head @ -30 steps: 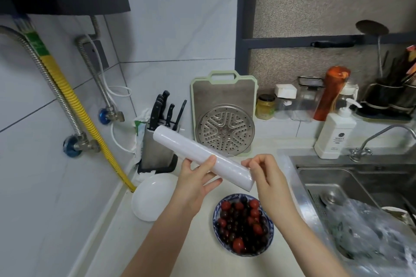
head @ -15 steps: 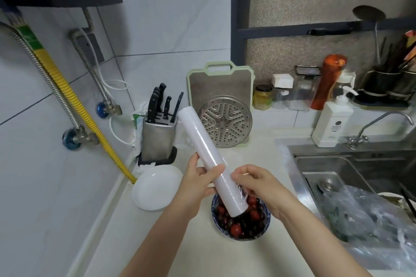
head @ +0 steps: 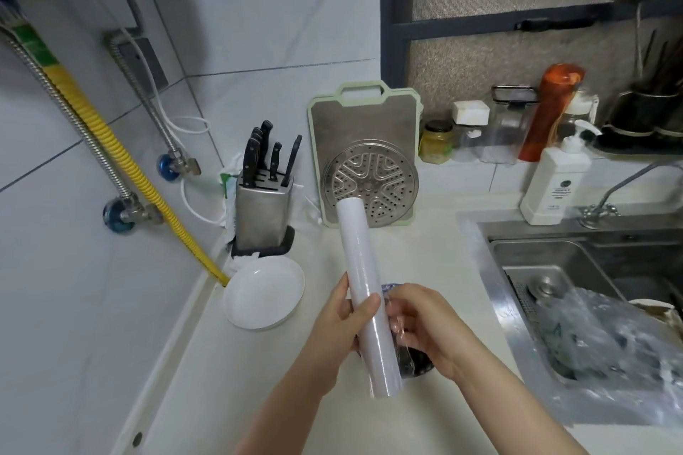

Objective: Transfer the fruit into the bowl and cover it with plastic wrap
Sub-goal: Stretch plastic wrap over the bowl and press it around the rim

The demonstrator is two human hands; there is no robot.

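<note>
Now the left hand (head: 342,321) grips the roll of plastic wrap (head: 366,292) around its middle, holding it almost upright above the counter (head: 258,380). The right hand (head: 425,325) pinches the loose edge of the film beside the roll. The blue bowl (head: 414,362) with the fruit is directly under both hands, near the sink (head: 554,262), and it is mostly hidden; only a dark part of it shows.

I think the thin film may stick to itself or tear crooked if the right hand pulls too quickly. The roll may also knock the bowl, because it hangs so close above it.

The white pump bottle (head: 554,185) at the far right has a round dark logo and small text, too blurred to read. No other writing is readable.
</note>
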